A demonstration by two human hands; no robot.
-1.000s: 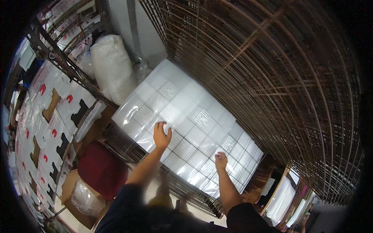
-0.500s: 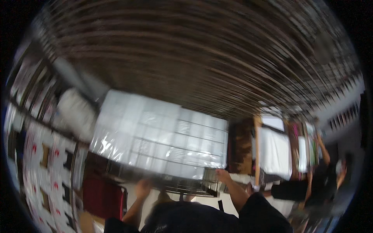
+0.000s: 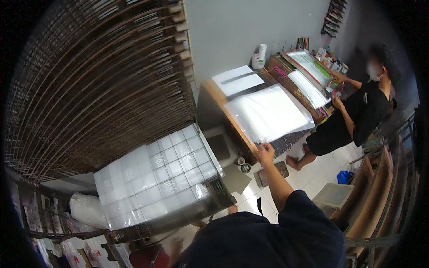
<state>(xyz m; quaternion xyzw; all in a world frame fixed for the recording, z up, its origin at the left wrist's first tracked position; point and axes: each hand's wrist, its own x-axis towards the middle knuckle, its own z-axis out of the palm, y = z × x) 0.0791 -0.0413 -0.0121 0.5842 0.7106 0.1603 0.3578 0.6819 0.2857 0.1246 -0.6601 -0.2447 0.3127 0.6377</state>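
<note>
My right hand (image 3: pixel 266 152) reaches to the near corner of a stack of clear plastic sheets (image 3: pixel 272 111) on a wooden table. Its fingertips are pinched together at the sheet corner; the exact grip is small in view. My left hand (image 3: pixel 177 245) hangs low beside my body, smeared by motion, so its fingers cannot be made out. To my left, printed translucent sheets (image 3: pixel 156 174) lie side by side on a wire rack tray (image 3: pixel 174 216), beneath many raised wire trays (image 3: pixel 107 89).
A co-worker (image 3: pixel 357 107) in dark clothes stands at the table's far right, hands at a framed screen (image 3: pixel 308 67). White sheets (image 3: pixel 237 80) lie on the table (image 3: pixel 214 91). Wooden shelves (image 3: pixel 371 192) stand at right. A stuffed white sack (image 3: pixel 89 210) sits at left.
My view has swung right, from the rack toward the table. My right hand has left the rack's edge and reached the plastic stack. My left hand has dropped away from the rack.
</note>
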